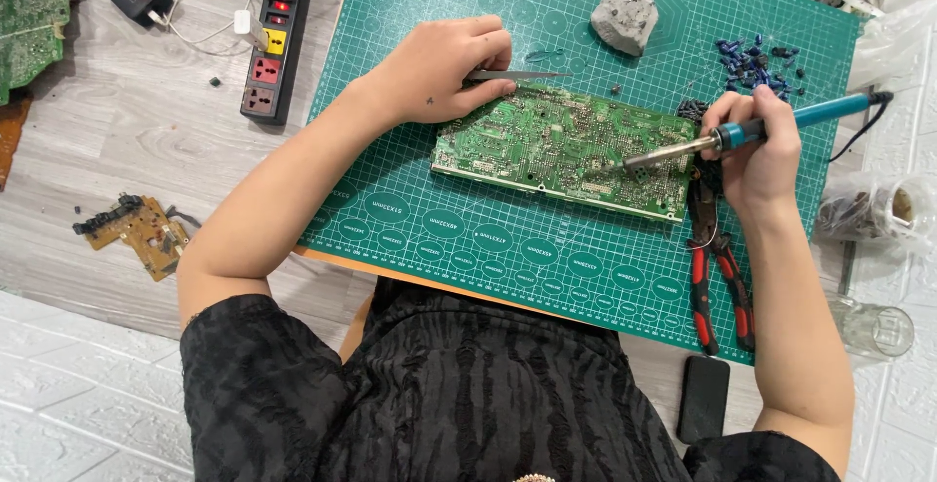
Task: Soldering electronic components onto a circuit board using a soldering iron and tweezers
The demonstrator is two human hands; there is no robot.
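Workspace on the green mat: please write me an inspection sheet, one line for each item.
Surface: green cutting mat on grey wooden floor.
Job's things: green circuit board flat on the mat; soldering iron tip on the board; tweezers.
Clutter: grey lump, blue components, red pliers, black phone, glass jar.
Grippers: left hand pinches the tweezers; right hand grips the iron.
Cables: power strip, white charger leads.
Surroundings: spare boards at the left.

A wooden floor (127,121) bears a green cutting mat (586,267) and power strip (273,43).
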